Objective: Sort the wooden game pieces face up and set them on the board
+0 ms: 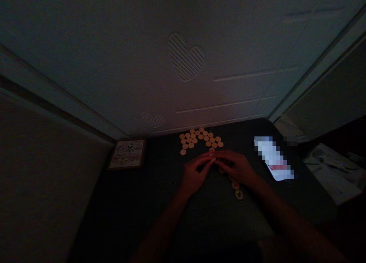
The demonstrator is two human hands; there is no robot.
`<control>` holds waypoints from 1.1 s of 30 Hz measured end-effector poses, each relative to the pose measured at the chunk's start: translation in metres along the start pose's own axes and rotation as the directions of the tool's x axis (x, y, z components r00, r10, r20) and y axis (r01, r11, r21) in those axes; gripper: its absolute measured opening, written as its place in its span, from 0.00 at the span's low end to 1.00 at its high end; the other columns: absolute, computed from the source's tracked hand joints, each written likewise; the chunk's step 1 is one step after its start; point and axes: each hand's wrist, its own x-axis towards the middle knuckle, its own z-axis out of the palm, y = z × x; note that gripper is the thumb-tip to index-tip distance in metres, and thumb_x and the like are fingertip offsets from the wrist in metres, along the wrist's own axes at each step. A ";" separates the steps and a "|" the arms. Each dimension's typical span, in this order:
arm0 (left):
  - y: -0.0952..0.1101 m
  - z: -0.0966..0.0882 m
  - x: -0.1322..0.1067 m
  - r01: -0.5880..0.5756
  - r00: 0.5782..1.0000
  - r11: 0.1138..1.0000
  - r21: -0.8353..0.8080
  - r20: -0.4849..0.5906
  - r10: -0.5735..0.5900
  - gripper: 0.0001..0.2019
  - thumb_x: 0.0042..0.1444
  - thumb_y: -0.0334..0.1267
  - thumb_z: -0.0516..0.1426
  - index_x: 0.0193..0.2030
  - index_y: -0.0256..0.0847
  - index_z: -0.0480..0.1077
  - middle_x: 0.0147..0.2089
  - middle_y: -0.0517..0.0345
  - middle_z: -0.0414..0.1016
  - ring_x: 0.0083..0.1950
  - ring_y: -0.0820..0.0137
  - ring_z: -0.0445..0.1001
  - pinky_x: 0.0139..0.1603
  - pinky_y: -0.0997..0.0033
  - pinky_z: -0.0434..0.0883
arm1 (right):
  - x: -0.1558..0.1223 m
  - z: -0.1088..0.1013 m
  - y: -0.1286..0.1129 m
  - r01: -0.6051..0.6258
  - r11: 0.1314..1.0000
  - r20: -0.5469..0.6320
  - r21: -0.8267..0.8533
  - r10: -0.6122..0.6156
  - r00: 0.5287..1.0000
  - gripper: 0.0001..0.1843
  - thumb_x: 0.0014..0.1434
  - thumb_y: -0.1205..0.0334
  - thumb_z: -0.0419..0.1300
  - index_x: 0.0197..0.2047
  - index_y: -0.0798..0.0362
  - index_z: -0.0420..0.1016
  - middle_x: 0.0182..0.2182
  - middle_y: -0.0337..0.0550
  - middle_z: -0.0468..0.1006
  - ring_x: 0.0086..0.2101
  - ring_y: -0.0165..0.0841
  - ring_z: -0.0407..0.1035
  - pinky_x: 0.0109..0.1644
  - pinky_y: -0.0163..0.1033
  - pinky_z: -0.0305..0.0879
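Several round wooden xiangqi pieces (pixel 193 138) lie in a loose cluster on the dark table, most showing plain faces. My left hand (pixel 196 174) and my right hand (pixel 238 167) meet just in front of the cluster. Their fingers are pinched together around a small xiangqi piece (pixel 212 156), which the fingertips partly cover. Below my right hand, a red-marked piece (pixel 235 185) and a dark-marked piece (pixel 239 194) continue a slanting row. My right hand hides part of that row.
A flat square box (pixel 127 154) with dark writing lies at the table's left. On the right is a lit phone (pixel 273 158), its screen blurred. Pale papers or packets (pixel 333 173) sit beyond the table's right edge. A wall with embossed hearts (pixel 186 57) borders the back.
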 end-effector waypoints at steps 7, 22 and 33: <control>0.001 -0.002 0.000 -0.038 0.999 0.999 -0.003 0.023 0.038 0.12 0.65 0.32 0.60 0.52 0.45 0.79 0.56 0.55 0.80 0.57 0.64 0.80 0.62 0.57 0.77 | -0.001 0.000 0.001 0.000 0.999 -0.005 -0.033 0.000 1.000 0.17 0.67 0.61 0.61 0.58 0.42 0.76 0.52 0.40 0.82 0.51 0.36 0.77 0.57 0.45 0.74; 0.001 -0.005 0.002 -0.094 0.994 0.994 0.058 -0.049 0.097 0.09 0.61 0.32 0.63 0.47 0.46 0.81 0.49 0.57 0.84 0.49 0.65 0.83 0.55 0.60 0.80 | 0.000 -0.001 -0.003 -0.008 1.000 -0.013 0.020 0.008 1.000 0.13 0.67 0.62 0.62 0.54 0.44 0.79 0.51 0.42 0.82 0.51 0.35 0.77 0.58 0.43 0.74; 0.000 -0.004 0.001 -0.095 0.994 0.992 0.082 -0.039 0.098 0.09 0.61 0.33 0.64 0.47 0.46 0.80 0.48 0.57 0.84 0.48 0.66 0.83 0.55 0.61 0.80 | 0.000 0.000 -0.004 -0.014 0.998 -0.007 0.060 0.014 1.000 0.12 0.66 0.61 0.62 0.53 0.45 0.78 0.50 0.43 0.82 0.49 0.35 0.78 0.56 0.43 0.75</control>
